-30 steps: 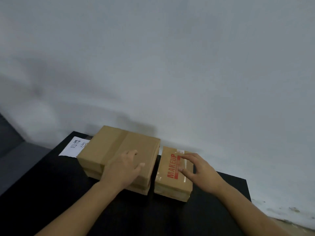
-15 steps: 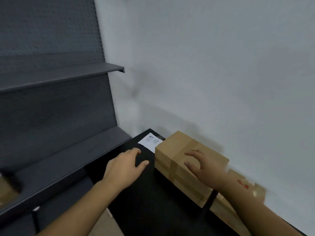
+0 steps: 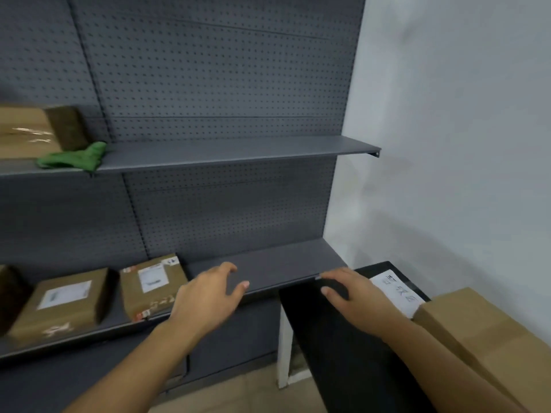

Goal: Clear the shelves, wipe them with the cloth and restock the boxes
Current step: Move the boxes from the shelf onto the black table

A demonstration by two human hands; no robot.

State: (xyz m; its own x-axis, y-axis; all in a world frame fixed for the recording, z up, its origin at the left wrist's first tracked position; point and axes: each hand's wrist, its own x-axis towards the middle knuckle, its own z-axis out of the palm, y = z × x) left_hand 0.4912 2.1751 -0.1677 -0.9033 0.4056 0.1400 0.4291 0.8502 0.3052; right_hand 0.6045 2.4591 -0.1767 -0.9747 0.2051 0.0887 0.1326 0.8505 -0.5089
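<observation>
The left hand, low in the middle of the frame, hovers over the front edge of the lower shelf, fingers spread and lightly bent, holding nothing. The right hand, just to its right, is palm down over the near corner of the black bench, fingers loosely extended and likewise empty. Whether either hand touches the surface under it cannot be told.

The green cloth lies crumpled at the left of the upper shelf, against a taped box at the frame's left edge. On the lower shelf, at lower left, a labelled box stands just left of the left hand, and a flatter box with a white label lies beside it. At lower right a plain box sits on the bench, past the right forearm, next to a white sheet of paper with writing on it. Grey pegboard backs the shelves, and a pale wall fills the right of the frame.
</observation>
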